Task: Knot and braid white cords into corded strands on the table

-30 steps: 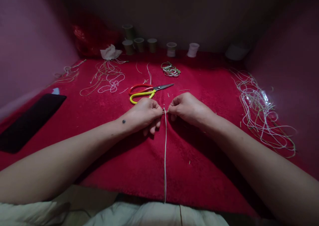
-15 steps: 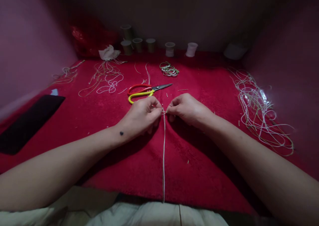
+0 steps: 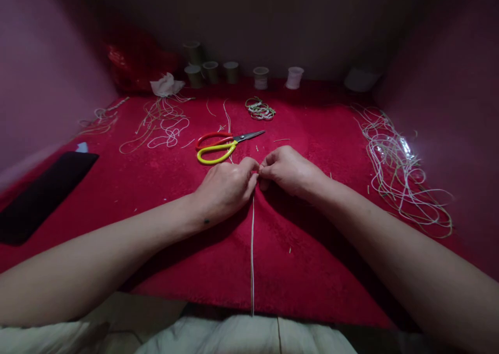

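Note:
Over the middle of the red cloth, my left hand (image 3: 230,184) and my right hand (image 3: 286,168) meet fingertip to fingertip, both closed in a pinch. Between them they hold thin pale cord (image 3: 252,250), whose strands run straight down from my fingers to the table's near edge. The spot where the cords cross is hidden behind my left fingers. Just beyond my left hand lie scissors (image 3: 230,145) with one red and one yellow handle, blades pointing right. A pale cord end (image 3: 227,116) stretches away past the scissors.
Several thread spools (image 3: 261,77) stand along the back wall. A knotted green and white cord bundle (image 3: 260,108) lies before them. Loose cords spread at left (image 3: 167,128) and right (image 3: 401,182). A black case (image 3: 44,195) rests far left, and small cord scraps dot the red cloth (image 3: 187,271).
My left hand has turned and moved in, so its fingertips now reach my right hand's and cover the cord crossing. The whole view has shifted slightly.

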The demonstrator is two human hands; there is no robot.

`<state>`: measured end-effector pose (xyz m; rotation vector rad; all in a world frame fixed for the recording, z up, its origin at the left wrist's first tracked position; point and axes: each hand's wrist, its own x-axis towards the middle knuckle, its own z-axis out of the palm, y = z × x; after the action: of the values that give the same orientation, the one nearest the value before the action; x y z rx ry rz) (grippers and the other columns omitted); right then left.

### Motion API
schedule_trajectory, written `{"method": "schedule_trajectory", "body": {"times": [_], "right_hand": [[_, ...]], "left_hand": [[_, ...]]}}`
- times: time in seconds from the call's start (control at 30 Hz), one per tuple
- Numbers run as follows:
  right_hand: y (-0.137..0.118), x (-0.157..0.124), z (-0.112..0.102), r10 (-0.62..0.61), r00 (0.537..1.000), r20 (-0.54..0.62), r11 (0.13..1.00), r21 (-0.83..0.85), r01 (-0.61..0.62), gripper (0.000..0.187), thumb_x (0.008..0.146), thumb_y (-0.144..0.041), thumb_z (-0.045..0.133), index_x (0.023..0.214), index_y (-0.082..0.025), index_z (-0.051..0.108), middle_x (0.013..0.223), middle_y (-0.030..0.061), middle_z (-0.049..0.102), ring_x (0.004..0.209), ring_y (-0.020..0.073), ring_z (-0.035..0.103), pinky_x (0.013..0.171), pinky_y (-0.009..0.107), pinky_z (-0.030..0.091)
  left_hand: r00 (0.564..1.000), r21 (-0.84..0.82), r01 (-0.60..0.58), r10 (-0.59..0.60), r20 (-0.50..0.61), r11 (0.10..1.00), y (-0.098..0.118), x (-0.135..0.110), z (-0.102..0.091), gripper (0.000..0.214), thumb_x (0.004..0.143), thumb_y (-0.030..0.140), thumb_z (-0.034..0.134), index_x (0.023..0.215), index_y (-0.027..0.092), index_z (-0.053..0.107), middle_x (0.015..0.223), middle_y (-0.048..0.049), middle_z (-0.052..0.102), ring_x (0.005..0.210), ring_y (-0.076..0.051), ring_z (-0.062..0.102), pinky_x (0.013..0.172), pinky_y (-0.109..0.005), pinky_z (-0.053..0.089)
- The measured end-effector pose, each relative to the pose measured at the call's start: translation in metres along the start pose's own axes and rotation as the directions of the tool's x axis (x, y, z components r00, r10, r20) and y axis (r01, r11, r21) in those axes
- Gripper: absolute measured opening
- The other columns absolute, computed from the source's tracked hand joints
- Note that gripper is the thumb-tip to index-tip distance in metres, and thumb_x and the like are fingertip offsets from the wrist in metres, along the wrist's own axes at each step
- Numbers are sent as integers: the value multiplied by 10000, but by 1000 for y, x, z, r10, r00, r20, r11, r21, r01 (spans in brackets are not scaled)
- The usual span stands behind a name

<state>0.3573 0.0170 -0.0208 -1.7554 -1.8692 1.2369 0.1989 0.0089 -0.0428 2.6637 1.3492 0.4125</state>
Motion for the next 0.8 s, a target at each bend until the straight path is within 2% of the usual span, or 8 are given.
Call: {"method": "schedule_trajectory", "body": {"times": [0.13, 0.23, 0.33, 0.4, 0.47, 0.57, 0.67, 0.8], "right_hand": [[-1, -4, -3, 18, 1000, 14, 1000, 25, -18, 165, 713, -151, 538, 565, -118, 602, 482, 25, 538, 366, 62, 389, 375, 224, 262], [-4, -12, -7, 44, 999, 3, 995, 91, -44, 181, 725, -149, 530, 556, -118, 587, 434, 6, 510, 318, 46, 357, 350, 211, 246], [-9, -22, -11, 51, 998, -22, 980, 194, -46, 178, 741, -142, 514, 574, -118, 574, 427, -2, 518, 293, 35, 342, 333, 195, 240], [-10, -30, -13, 40, 998, -40, 968, 250, -29, 152, 740, -141, 516, 605, -115, 579, 444, -1, 535, 293, 33, 349, 328, 185, 243], [-10, -36, -13, 24, 998, -60, 959, 284, -6, 126, 736, -142, 524, 633, -110, 588, 463, -1, 549, 298, 29, 354, 329, 176, 248], [-8, -42, -10, -6, 996, -86, 942, 334, 34, 115, 736, -144, 536, 648, -103, 596, 488, -1, 564, 307, 18, 348, 339, 162, 259], [-6, -46, -8, -42, 996, -77, 909, 412, 70, 121, 744, -152, 548, 645, -99, 593, 483, -9, 558, 305, 9, 330, 337, 154, 262], [-3, -51, -12, -91, 995, -45, 883, 458, 102, 94, 763, -174, 559, 743, -102, 617, 605, 15, 640, 290, 9, 316, 291, 164, 224]], "left_hand": [[1000, -93, 4, -2, 15, 996, 3, 2, -4, 230, 845, 217, 455, 961, 105, 619, 712, -75, 674, 599, -144, 603, 569, -248, 432], [992, -313, 114, -92, 84, 943, 9, 5, -14, 225, 841, 218, 467, 979, 122, 617, 605, -15, 627, 468, -92, 534, 465, -196, 391], [924, -595, 362, -191, 332, 718, 15, 8, -27, 232, 865, 250, 433, 1011, 141, 576, 488, 40, 542, 317, -70, 435, 320, -170, 302], [864, -713, 484, -148, 481, 507, 16, 9, -33, 193, 865, 262, 445, 966, 148, 564, 508, 35, 555, 300, -70, 432, 274, -164, 281], [831, -767, 544, -89, 549, 340, 15, 10, -35, 144, 851, 266, 485, 867, 144, 559, 547, 14, 584, 314, -69, 452, 259, -157, 289], [828, -807, 559, -72, 557, 189, 14, 8, -34, 129, 834, 240, 520, 755, 139, 531, 563, 3, 598, 325, -63, 468, 268, -151, 326], [858, -844, 513, -98, 503, 156, 17, 5, -36, 87, 815, 208, 544, 760, 141, 530, 561, 9, 598, 337, -62, 478, 285, -149, 349], [884, -850, 468, -132, 449, 242, 23, -1, -45, 105, 806, 236, 568, 763, 147, 533, 555, 9, 593, 344, -57, 472, 294, -146, 346]]}}
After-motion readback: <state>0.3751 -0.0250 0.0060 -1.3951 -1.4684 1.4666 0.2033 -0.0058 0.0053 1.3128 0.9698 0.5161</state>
